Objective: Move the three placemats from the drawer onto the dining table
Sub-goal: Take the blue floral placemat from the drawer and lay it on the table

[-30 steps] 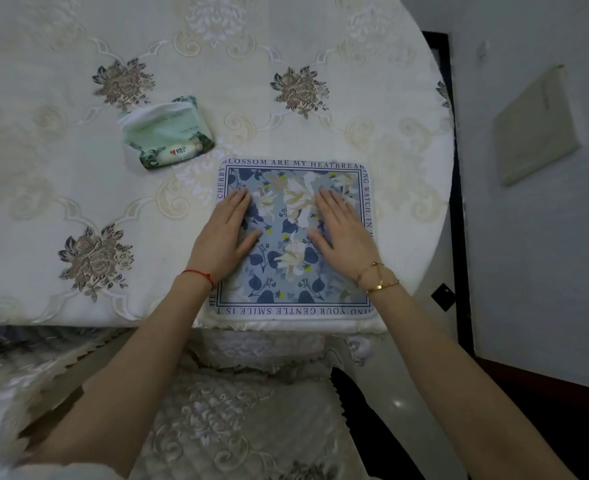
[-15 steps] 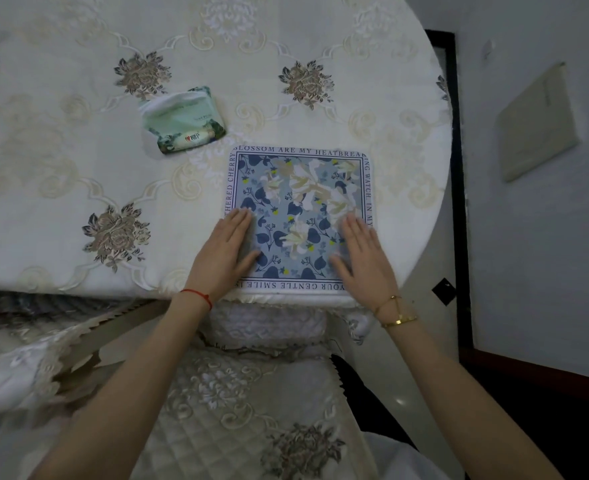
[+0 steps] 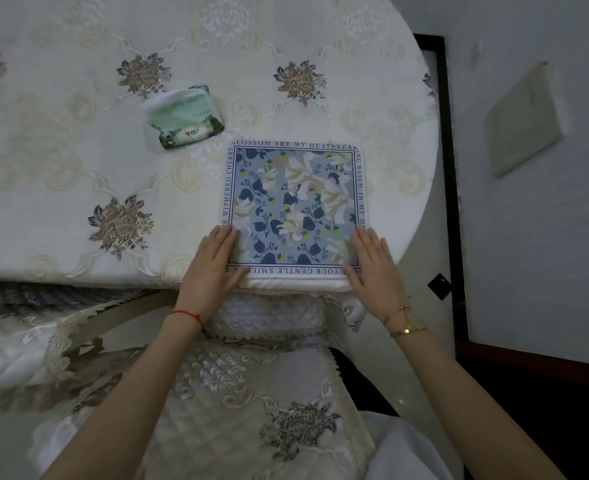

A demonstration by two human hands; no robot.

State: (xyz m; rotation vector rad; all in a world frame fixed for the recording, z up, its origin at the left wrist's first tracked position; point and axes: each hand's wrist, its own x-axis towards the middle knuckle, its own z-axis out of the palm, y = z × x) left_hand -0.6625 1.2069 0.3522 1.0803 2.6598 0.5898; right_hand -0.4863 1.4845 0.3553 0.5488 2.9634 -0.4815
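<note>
A square placemat (image 3: 295, 206) with blue leaves, white flowers and a lettered border lies flat at the near edge of the round dining table (image 3: 78, 168). My left hand (image 3: 211, 268) rests with straight fingers on the mat's near left corner. On the near right corner my right hand (image 3: 372, 263) lies flat in the same way. Only one mat surface shows; I cannot tell whether others lie under it. No drawer is in view.
A green pack of tissues (image 3: 184, 116) lies on the floral tablecloth, left of and beyond the mat. A quilted chair cushion (image 3: 244, 403) sits below the table edge between my arms. A wall with a pale panel (image 3: 523, 119) stands at the right.
Both hands have slid from the middle of the mat back and outward to its near corners. The mat has stayed in place on the table.
</note>
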